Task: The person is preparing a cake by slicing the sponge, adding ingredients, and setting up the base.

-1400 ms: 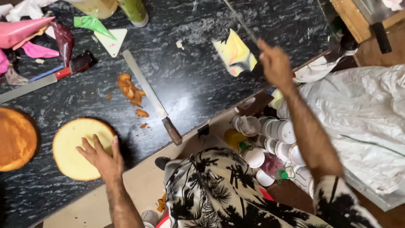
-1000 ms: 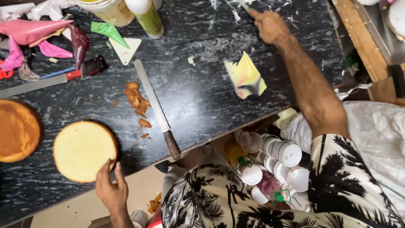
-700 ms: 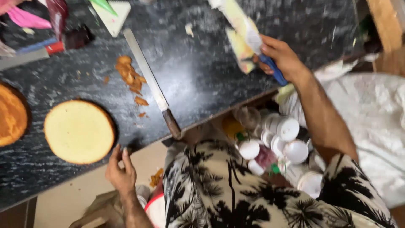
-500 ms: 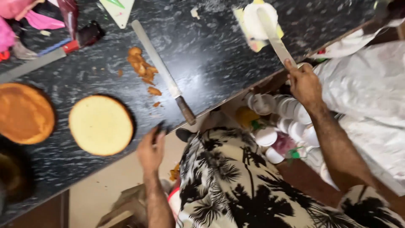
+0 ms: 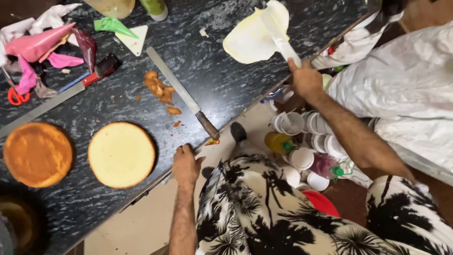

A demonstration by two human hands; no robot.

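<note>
bottle [image 5: 155, 7] cut off, bowl [image 5: 16, 226] cropped

Left hand [image 5: 185, 164] curled, knuckles up; right hand [image 5: 306, 80] fisted, arm outstretched.

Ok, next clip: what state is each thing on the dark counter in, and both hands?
Right hand: gripping a white-smeared spatula, raised over the counter edge.
Left hand: resting on the black marble counter edge, holding nothing.
Pale round sponge cake layer: flat, bare.
Brown round cake layer: flat, bare.
Long serrated knife: lying untouched.
Pink piping bag: filled, lying down.
</note>
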